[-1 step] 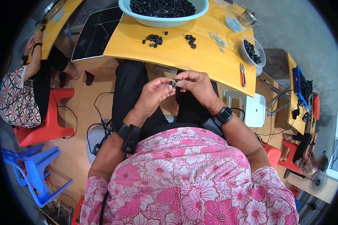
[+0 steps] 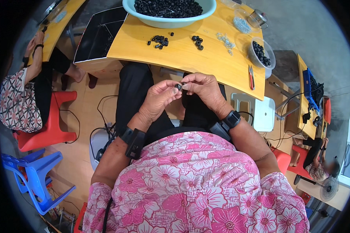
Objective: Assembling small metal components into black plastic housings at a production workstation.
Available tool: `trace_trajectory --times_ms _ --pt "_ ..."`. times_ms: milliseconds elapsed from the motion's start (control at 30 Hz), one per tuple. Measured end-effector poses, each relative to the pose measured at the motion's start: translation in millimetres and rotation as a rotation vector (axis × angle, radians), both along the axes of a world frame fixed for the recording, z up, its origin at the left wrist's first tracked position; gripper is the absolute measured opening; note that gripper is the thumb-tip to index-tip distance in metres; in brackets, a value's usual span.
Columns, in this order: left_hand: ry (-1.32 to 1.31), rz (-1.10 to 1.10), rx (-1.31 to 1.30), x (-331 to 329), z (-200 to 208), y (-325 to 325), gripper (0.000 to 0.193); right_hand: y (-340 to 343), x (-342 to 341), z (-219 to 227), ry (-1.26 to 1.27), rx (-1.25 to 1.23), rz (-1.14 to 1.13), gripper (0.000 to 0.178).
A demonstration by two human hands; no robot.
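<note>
Between the thumb and forefinger of my left hand is a small black round part, held above my lap by the table's edge. My right hand pinches close against it; whatever its fingertips grip is mostly covered. Ahead on the yellow table lie a loose group of small black cylindrical pieces, a few black round parts and a scatter of small shiny metal pieces. A pale blue basin heaped with black parts stands at the far side.
At the table's right are a clear tub of black parts, a tub of metal pieces, a metal cup and red-handled snips. A white stool stands right. Co-workers sit left and far right. Cables cross the floor.
</note>
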State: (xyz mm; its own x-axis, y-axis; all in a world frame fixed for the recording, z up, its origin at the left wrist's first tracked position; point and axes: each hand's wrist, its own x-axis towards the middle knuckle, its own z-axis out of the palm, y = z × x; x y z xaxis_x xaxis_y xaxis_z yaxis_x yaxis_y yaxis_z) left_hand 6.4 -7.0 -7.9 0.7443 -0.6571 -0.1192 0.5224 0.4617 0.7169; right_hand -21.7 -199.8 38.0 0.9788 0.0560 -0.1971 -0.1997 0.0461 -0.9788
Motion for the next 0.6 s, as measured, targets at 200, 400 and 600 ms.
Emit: trace_trajectory --times_ms 200,400,600 --pt "0.018 -0.005 -0.005 1 -2 0 0.018 -2 1 3 -0.042 -0.045 0.025 0.015" --pt "0.009 0.006 0.026 3 4 -3 0.018 -3 2 7 -0.079 -0.011 0.008 0.014" --pt "-0.004 -0.008 0.062 3 3 -1 0.017 -2 2 10 -0.091 -0.067 0.021 0.014"
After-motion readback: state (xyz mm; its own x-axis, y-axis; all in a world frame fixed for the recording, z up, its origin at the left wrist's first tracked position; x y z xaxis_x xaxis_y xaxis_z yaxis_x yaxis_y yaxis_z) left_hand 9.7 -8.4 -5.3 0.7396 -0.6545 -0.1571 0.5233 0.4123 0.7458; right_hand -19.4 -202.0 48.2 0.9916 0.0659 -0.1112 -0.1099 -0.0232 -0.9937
